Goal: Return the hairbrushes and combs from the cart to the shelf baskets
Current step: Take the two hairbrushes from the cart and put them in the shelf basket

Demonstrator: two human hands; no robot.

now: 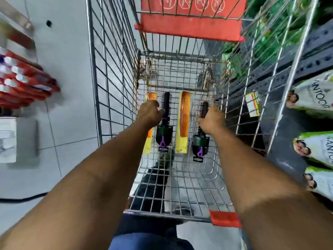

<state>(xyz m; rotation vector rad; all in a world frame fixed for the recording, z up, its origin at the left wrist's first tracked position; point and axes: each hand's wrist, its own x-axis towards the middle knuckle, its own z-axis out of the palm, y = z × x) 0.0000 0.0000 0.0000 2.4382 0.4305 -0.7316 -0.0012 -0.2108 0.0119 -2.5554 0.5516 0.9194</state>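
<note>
Four items lie on the floor of the wire cart [115,73]. From left to right they are an orange comb on a yellow card [151,96], a black round hairbrush with a purple handle [164,130], a second orange comb on a yellow card [184,116] and a second black hairbrush [200,141]. My left hand [150,112] is curled over the left comb, hiding its middle, with the thumb touching the left brush. My right hand [211,120] is wrapped over the neck of the right brush, whose bristle head pokes out past my fingers. Both items still rest on the cart floor.
The cart's red child-seat flap [191,27] hangs at the far end. A shelf with white and green packets [315,98] and yellow price tags [253,104] runs along the right. Red tubes [23,83] sit on a rack at the left above the white tiled floor [68,105].
</note>
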